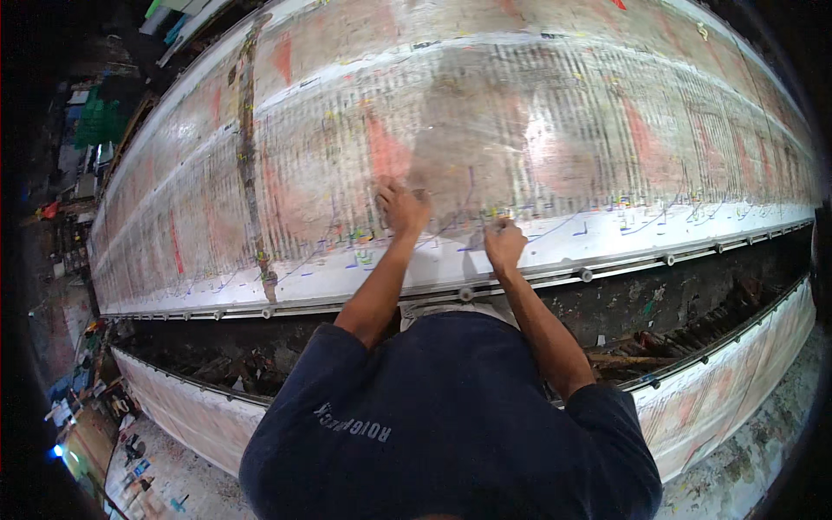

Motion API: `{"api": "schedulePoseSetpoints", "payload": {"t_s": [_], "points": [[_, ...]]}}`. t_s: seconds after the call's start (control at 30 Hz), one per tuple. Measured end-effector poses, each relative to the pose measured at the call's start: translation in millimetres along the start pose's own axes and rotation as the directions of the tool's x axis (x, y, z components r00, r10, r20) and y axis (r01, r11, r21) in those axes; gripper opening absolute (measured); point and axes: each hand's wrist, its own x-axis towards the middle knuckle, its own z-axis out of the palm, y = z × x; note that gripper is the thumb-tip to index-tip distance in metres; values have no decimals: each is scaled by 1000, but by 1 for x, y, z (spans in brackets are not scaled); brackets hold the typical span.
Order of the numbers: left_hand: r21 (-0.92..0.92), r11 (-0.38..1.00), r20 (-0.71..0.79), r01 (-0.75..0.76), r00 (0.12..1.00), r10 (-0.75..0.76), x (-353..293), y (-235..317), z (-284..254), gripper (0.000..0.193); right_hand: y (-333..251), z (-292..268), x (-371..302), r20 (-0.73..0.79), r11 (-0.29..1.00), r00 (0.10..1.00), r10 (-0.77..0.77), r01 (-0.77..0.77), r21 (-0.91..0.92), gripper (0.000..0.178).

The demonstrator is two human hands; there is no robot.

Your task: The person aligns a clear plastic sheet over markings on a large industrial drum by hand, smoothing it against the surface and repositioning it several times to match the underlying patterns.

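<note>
A long table [485,113] stretches across in front of me, its surface grey-brown with red triangular stains and dark stripes. Along its near side runs a white border [555,247] covered in small blue, yellow, red and green marks. My left hand [405,209] rests at the surface beside a red stain, fingers apart and slightly bent, with nothing visible in them. Lower and to the right, my right hand [504,243] is over the white border near some yellow-green marks. Its fingers are pinched together; whatever they hold, if anything, is too small to make out.
A metal rail [555,277] with round knobs [586,276] edges the table in front of me. Behind me stands a second long table [745,390], with a dark debris-filled trough [659,347] between. Clutter and a green crate-like object [100,121] lie at the far left.
</note>
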Motion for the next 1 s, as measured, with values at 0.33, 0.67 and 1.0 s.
{"api": "schedulePoseSetpoints", "payload": {"t_s": [0.33, 0.67, 1.0], "points": [[-409, 906, 349, -107, 899, 263, 6, -22, -24, 56, -58, -109, 5, 108, 779, 857, -504, 396, 486, 39], [-567, 796, 41, -211, 958, 283, -72, 225, 11, 51, 18, -274, 66, -348, 806, 832, -433, 530, 265, 51], [-400, 896, 356, -192, 869, 345, -83, 213, 58, 71, 115, -181, 124, -399, 995, 912, -94, 100, -5, 56]]}}
